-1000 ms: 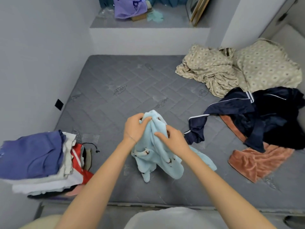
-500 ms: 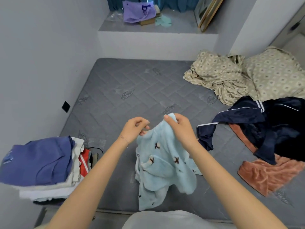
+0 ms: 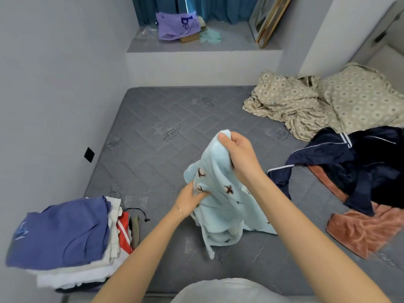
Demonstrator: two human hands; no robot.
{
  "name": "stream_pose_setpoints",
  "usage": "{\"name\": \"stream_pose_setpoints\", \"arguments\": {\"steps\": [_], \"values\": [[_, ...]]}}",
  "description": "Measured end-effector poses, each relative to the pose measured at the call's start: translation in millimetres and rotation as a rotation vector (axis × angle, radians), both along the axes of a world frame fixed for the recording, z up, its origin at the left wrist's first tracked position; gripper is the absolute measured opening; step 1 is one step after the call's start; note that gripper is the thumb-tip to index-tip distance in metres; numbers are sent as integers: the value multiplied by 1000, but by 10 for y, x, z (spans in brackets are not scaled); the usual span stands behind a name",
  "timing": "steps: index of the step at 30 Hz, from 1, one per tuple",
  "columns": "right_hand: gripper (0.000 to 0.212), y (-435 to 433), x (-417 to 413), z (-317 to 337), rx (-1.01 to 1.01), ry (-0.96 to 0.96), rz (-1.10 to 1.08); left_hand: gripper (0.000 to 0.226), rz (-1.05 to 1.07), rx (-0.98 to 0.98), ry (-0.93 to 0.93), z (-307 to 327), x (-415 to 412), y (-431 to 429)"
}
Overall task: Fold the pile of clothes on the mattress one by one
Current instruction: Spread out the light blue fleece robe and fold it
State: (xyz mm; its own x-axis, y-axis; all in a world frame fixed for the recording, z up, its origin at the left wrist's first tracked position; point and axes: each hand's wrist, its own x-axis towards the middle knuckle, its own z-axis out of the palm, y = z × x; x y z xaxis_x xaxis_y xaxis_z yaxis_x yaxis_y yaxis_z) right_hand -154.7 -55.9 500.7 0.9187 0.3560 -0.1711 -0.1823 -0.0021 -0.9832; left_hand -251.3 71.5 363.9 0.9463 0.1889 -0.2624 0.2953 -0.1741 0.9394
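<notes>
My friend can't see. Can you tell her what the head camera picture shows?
A person's right hand holds up a fluffy light blue garment by its top edge while the left hand grips it lower down, above a grey mattress. A folded stack sits at the left; unfolded navy clothes and a pink towel lie at the right.

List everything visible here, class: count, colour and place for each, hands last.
mattress: one, grey, quilted, beneath the clothes.
fleece garment: one, light blue, brown marks, held above the near middle.
folded stack: one, blue on top, near left corner.
navy clothes: one heap, white piping, right side.
towel: one, rust pink, partly under the navy clothes.
bedding: one heap, beige patterned, far right.
bag: one, purple, far ledge.
curtain: one, teal, behind the ledge.
left hand: one, grips the fleece garment low down.
right hand: one, pinches its top edge.
</notes>
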Motion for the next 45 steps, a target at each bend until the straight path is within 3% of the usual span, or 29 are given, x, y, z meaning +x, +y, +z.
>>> {"name": "stream_pose_setpoints", "arguments": {"steps": [3, 5, 10, 17, 21, 23, 27, 31, 35, 45], "values": [[24, -91, 153, 48, -132, -176, -93, 11, 29, 123, -20, 179, 76, 144], [25, -235, 294, -3, -258, -252, -131, 6, 31, 143, -23, 296, 76, 239], [16, -584, 447, -276, -469, -198, -163, 16, 123, 197, -132, 555, 96, 377], [11, -621, 361, -352, -378, -262, -241, 27, 93, 274, -177, 693, 186, 417], [14, -637, 170, -720, -504, -192, -89, 27, -254, 204, 153, 401, 29, 434], [13, -685, 46, -985, -618, -123, 34, 11, -401, 237, 310, 181, -46, 450], [15, -822, -220, -1547, -875, -15, 241, 23, -138, 212, 242, -156, -30, 508], [9, -1013, -492, -2144, -1118, 124, 376, 25, -72, 194, 293, -517, 2, 479], [48, -1215, -654, -2490, -1155, 97, 348, 29, -83, 176, 371, -965, -113, 459], [65, -1171, -516, -2876, -1136, 22, 358, 53, -27, 400, 497, -1754, -173, 632]]}}
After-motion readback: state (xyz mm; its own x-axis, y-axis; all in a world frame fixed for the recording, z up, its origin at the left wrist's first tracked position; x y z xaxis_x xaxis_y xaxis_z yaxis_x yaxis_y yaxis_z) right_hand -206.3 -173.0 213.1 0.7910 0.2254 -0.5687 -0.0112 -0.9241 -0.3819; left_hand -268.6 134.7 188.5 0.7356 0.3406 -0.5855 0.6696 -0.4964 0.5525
